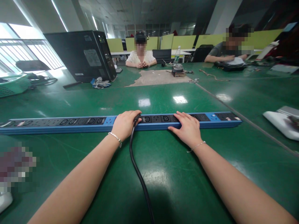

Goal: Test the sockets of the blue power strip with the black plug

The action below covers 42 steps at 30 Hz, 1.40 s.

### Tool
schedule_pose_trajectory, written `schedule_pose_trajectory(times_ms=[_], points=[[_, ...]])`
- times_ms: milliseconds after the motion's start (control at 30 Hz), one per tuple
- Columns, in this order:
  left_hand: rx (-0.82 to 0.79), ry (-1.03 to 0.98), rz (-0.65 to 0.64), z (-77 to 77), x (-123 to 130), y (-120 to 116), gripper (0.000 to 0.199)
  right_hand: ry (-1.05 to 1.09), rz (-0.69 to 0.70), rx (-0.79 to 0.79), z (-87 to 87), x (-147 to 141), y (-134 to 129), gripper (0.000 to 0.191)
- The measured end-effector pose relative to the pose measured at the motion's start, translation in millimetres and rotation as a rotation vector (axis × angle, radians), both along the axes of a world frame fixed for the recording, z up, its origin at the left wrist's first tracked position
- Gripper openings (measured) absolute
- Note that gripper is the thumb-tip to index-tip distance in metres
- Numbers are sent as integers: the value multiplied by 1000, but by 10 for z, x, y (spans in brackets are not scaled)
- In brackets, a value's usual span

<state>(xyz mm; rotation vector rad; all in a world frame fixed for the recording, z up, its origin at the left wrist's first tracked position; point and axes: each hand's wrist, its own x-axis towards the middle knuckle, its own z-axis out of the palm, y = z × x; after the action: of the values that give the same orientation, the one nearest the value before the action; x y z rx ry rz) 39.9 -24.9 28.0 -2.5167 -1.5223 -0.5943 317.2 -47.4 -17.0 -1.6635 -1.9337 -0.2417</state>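
A long blue power strip (154, 125) with a row of black sockets lies across the green table. My left hand (125, 123) is closed around a black plug at the strip's middle, its fingers over the strip's far edge. From that plug a black cable (137, 168) runs down toward me. To the right, my right hand (187, 127) lies over the strip with its fingers spread, the thumb at the near edge. Several sockets show between the two hands; those under the hands are hidden.
A black computer case (79, 57) and gloves (100, 83) stand beyond the strip at left, near a green basket (14, 84). Two people sit across the table (93, 101). A bottle (177, 56) is at the back, a white object (280, 124) at right.
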Motion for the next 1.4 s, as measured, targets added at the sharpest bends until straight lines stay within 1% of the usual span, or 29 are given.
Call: schedule_pose_trajectory(times_ms=[233, 467, 567, 633, 800, 867, 1067, 1400], points=[[4, -19, -4, -68, 16, -67, 37, -2, 7, -2, 6, -2, -4, 52], [24, -34, 35, -88, 52, -142, 36, -36, -17, -10, 22, -14, -19, 52], [22, -52, 43, -88, 54, -161, 37, -61, -10, -10, 37, -72, -58, 51], [14, -47, 40, -84, 49, -169, 39, -79, 35, -8, 55, -150, -103, 52], [-7, -42, 49, -85, 40, -165, 39, -181, 258, -42, 108, -346, -211, 52], [-18, -44, 59, -98, 40, -151, 37, -215, 294, -59, 114, -369, -224, 50], [-57, -78, 50, -146, 35, -100, 33, -219, 284, -58, 90, -349, -202, 50], [47, -120, 31, -259, 16, -104, 34, -196, 264, -73, 95, -362, -200, 52]])
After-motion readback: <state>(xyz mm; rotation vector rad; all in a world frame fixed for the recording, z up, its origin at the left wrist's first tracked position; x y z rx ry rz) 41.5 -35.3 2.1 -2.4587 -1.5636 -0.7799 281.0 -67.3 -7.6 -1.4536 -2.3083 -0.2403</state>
